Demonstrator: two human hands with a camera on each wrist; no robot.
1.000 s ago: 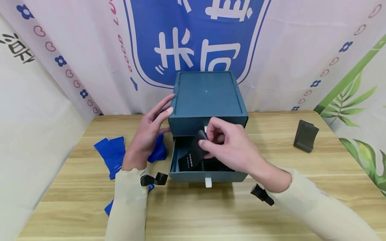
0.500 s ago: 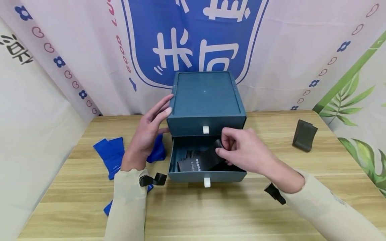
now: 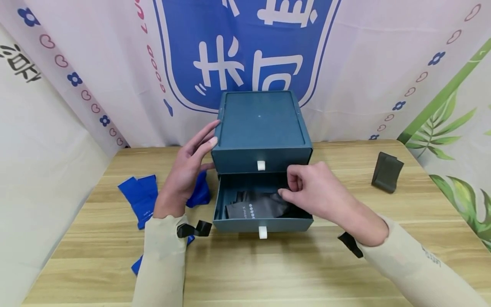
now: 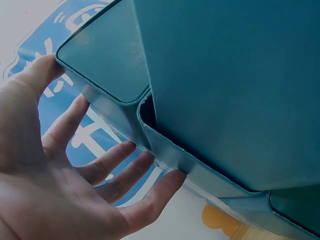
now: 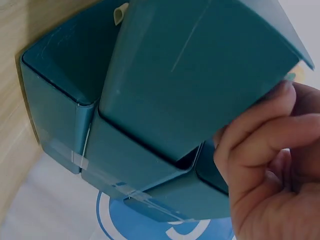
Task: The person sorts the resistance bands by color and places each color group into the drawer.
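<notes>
A blue-grey two-drawer box (image 3: 264,121) stands on the table, its lower drawer (image 3: 245,225) pulled out. In that drawer lies a black resistance band (image 3: 264,205) printed in white, with more dark material around it. My right hand (image 3: 316,187) is at the drawer's right side, thumb and curled fingers at the band's right end; the drawer wall hides its fingertips in the right wrist view. My left hand (image 3: 184,170) rests its spread fingers against the box's left side. In the left wrist view, its fingertips (image 4: 82,102) touch the casing.
Blue resistance bands (image 3: 142,198) lie on the table left of the box, partly under the left arm. A folded dark band (image 3: 387,172) lies at the far right. White pull tabs (image 3: 262,232) stick out from both drawers. A printed curtain (image 3: 368,76) hangs behind the table.
My right hand has moved right and lower, bringing the black band from a raised position down flat into the drawer. The upper drawer's tab has come into view. My left hand stays put.
</notes>
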